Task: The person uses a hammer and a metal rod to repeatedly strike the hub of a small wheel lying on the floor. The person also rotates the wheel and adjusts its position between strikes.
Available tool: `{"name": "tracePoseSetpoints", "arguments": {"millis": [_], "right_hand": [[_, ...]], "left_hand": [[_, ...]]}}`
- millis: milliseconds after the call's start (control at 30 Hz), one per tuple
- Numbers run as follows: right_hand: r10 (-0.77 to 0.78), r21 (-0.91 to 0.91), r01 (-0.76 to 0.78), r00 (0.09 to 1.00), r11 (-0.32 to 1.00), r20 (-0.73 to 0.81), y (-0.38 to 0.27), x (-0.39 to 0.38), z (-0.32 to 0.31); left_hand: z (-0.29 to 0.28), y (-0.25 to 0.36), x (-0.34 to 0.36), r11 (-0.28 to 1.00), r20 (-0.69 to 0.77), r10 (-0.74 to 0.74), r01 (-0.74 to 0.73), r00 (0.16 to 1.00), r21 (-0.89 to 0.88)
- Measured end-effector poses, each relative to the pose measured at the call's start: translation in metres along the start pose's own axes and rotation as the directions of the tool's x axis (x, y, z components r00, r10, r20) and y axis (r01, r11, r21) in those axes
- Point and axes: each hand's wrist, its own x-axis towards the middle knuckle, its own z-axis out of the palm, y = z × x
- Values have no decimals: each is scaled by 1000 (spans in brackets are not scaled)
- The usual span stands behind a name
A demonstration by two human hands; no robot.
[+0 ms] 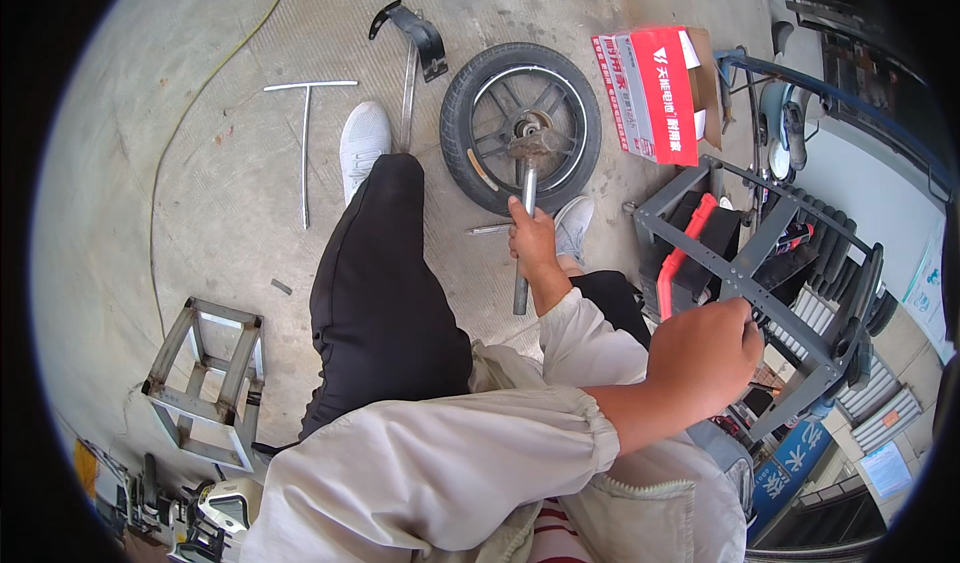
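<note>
My right hand [535, 243] is closed around the metal handle of a hammer [530, 168]. The hammer's worn head lies over the hub of a small spoked wheel with a black tyre [458, 133]; whether it touches the hub I cannot tell. The wheel lies flat on the floor by my right shoe. My left forearm crosses in front of my body to the right. There my left hand [705, 358] is curled into a fist beside a grey metal frame cart [740, 278]; whatever its fingers hold, if anything, is hidden.
A T-shaped metal bar [306, 153] and a black curved bracket [420, 38] lie beyond my left shoe. A red-and-white carton [660, 93] stands right of the wheel. A metal stool frame [215, 383] is at left. A hose [190, 113] runs along the floor.
</note>
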Motion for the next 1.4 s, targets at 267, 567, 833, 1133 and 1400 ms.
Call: {"name": "tracePoseSetpoints", "arguments": {"millis": [267, 567, 833, 1133, 1400], "right_hand": [[84, 61, -78, 991, 995, -105, -27, 63, -10], [49, -6, -50, 986, 999, -159, -9, 62, -7], [36, -18, -39, 991, 999, -132, -2, 53, -4], [70, -63, -76, 994, 995, -88, -14, 57, 1], [43, 31, -39, 993, 999, -110, -12, 66, -2]], "left_hand": [[-12, 8, 0, 999, -4, 43, -43, 999, -19], [-11, 9, -3, 998, -33, 64, -64, 997, -22], [-15, 9, -6, 999, -1, 35, -35, 999, -9], [-12, 9, -4, 999, -1, 38, -38, 999, -2], [-15, 15, -3, 1000, 26, 8, -7, 1000, -8]]}}
